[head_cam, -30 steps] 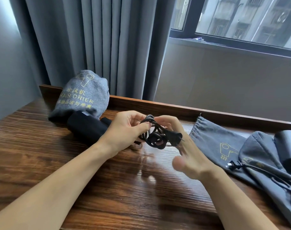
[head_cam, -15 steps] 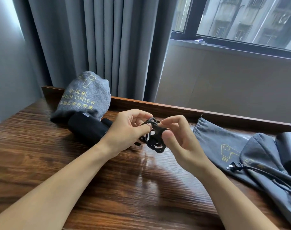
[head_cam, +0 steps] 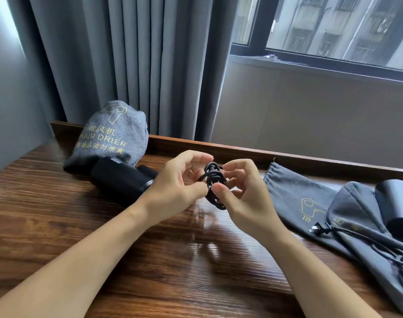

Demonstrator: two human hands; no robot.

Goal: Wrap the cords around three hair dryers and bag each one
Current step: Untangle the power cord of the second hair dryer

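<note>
A black hair dryer [head_cam: 120,180] lies on the wooden table [head_cam: 81,226], left of centre. Its black cord is bundled into a small coil [head_cam: 214,184] held just above the table. My left hand [head_cam: 175,187] pinches the coil from the left. My right hand [head_cam: 244,198] grips it from the right, thumb pressed on its front. A filled grey bag [head_cam: 113,131] printed "HAIR DRIER" leans behind the dryer. At the right lie an empty grey bag [head_cam: 297,198], a second grey bag [head_cam: 356,216] and another black dryer [head_cam: 398,203] with its loose cord and plug [head_cam: 320,229].
A raised wooden rim [head_cam: 264,154] runs along the table's far edge. Grey curtains [head_cam: 131,60] hang behind it, beside a window [head_cam: 333,31] and a beige wall. The loose cord trails off toward the right edge of the view.
My right hand has turned and closed in on the coil, its thumb now on the front. The plug that stuck out to the right a second ago is tucked into the bundle.
</note>
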